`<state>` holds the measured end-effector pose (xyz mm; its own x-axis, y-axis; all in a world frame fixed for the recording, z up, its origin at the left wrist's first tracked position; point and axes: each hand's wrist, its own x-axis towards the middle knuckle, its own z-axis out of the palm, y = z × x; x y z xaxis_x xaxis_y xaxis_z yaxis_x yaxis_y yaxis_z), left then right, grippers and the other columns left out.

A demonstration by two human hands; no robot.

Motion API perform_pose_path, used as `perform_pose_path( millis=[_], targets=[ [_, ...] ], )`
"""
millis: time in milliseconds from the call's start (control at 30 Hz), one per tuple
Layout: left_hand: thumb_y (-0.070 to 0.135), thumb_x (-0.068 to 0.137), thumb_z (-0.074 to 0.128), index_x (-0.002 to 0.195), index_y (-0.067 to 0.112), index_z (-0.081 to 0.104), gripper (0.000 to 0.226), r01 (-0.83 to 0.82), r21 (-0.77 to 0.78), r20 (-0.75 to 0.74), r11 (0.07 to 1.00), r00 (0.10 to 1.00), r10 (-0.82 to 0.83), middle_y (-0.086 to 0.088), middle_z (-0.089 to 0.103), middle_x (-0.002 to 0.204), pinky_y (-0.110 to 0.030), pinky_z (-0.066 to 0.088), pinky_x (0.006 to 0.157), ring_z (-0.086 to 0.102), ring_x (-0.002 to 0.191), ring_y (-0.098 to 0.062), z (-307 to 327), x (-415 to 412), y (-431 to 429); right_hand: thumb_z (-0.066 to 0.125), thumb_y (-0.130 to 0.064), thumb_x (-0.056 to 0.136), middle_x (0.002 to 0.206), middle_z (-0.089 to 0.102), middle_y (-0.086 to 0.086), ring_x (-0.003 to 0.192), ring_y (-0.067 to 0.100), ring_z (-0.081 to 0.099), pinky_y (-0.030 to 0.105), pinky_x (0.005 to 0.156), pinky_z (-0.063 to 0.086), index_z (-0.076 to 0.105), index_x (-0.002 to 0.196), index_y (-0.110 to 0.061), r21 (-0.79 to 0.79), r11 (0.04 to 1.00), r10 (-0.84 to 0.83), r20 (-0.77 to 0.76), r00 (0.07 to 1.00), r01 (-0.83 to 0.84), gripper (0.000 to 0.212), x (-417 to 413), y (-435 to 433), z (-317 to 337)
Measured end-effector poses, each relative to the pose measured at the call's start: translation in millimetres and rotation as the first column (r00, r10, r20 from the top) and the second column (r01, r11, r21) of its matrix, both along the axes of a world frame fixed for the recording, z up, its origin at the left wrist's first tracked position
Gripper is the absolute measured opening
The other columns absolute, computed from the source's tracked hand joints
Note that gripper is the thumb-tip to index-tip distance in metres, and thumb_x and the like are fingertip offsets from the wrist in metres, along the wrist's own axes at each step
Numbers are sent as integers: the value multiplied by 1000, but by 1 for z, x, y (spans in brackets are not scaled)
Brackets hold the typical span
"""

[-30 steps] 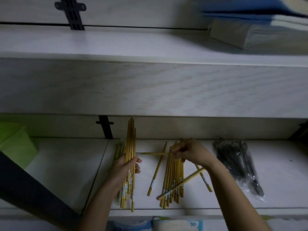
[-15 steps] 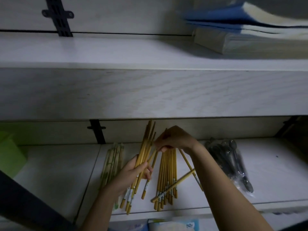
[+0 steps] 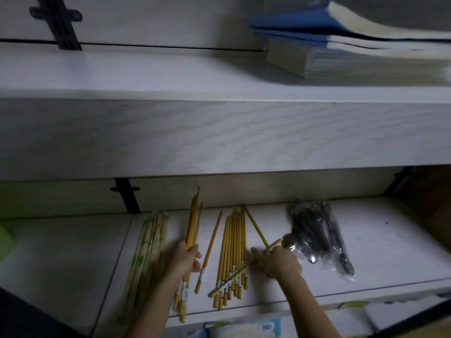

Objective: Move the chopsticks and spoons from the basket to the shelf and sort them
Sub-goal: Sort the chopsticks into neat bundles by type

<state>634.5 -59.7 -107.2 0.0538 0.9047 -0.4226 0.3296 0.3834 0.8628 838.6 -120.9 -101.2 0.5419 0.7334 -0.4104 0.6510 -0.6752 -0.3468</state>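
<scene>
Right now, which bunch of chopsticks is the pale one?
The leftmost bunch, flat on the shelf: whitish with green marks. The bundle in the left hand and the middle pile are yellow.

Yellow wooden chopsticks (image 3: pixel 210 250) spread on a white shelf (image 3: pixel 390 252)
Left hand (image 3: pixel 184 261) grips a bundle (image 3: pixel 192 223); right hand (image 3: pixel 278 262) covers a slanted stick (image 3: pixel 229 281) crossing the flat row (image 3: pixel 234 240)

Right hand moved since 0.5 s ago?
Yes: right hand went from the far end of the pile toward the shelf front, nearer the spoon bag.

Matt wood-grain shelf (image 3: pixel 366 252), yellow wooden chopsticks (image 3: pixel 234 250), and spoons (image 3: pixel 317 230) wrapped in glossy clear plastic
</scene>
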Motion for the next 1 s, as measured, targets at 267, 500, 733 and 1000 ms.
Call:
perform_pose_path(
  millis=[267,500,733,1000],
  targets=[
    [26,96,43,88,17,56,18,139,54,-413,989,905,-105,2,64,85,-34,50,76,59,72,-15,-13,5,3,45,-34,94,85,61,1,73,12,59,23,63,46,61,99,-11,87,993,73,15,997,-74,29,-9,11,3],
    [22,96,46,113,7,56,24,130,144,-552,981,833,-29,-10,62,109,-24,40,72,59,98,-21,-7,29,3,31,-25,99,110,61,7,99,21,59,33,84,51,55,114,-11,46,938,317,294,902,-345,32,-2,38,5],
    [25,92,53,109,10,60,24,124,162,-605,979,796,-1,-7,65,104,-25,45,74,61,95,-19,-5,36,3,46,-34,94,131,41,7,119,20,42,31,101,40,39,130,-12,187,923,290,235,928,-336,43,4,34,-6],
    [16,91,55,107,0,59,23,-40,-15,-275,999,961,34,-11,68,94,-27,55,59,65,76,-19,-15,41,7,47,-79,71,129,39,4,119,19,39,34,101,39,36,131,-17,234,949,198,89,976,-214,87,-27,14,-16]
  ],
)
